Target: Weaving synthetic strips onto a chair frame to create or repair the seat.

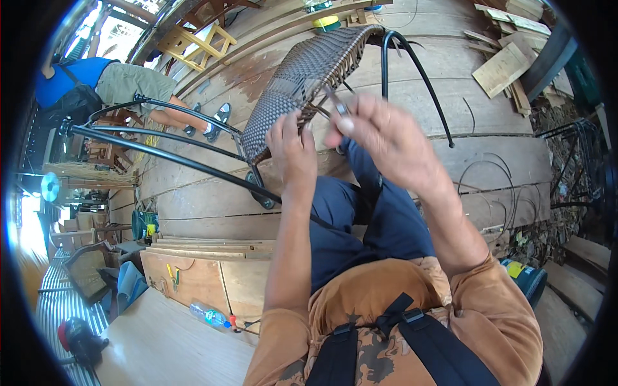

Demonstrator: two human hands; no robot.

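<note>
A: Wicker panel (302, 83) sits right at both grips, woven part running up and away from them, loose strand ends hanging at its near edge.

B: Left hand (291, 149)?

A: Fingers curled shut on the panel's near edge, thumb side up. It has hold of the weave there.

B: Right hand (380, 132)?

A: Closed on a small metal tool (339, 106), tip poking out above the fingers and meeting the strands (335, 77) just past the left grip. Hand is blurred, so I cannot tell the tool's kind.

B: What carries the panel?

A: Black tube frame (174, 157). One rail runs off left from below the left grip; another loop (412, 71) arches above and right of the right grip.

B: Under the grips?

A: Dark blue trousers (367, 219), then plank floor (212, 206).

B: Anything else around?

A: Loose black strands (496, 180) coiled on the floor right of the right grip. Wood offcuts (505, 64) far up-right. Another person in a blue top (67, 77) far left, by the frame's other end. Plastic bottle (209, 315) on a worktop (167, 347) down-left, well apart from both hands.
</note>
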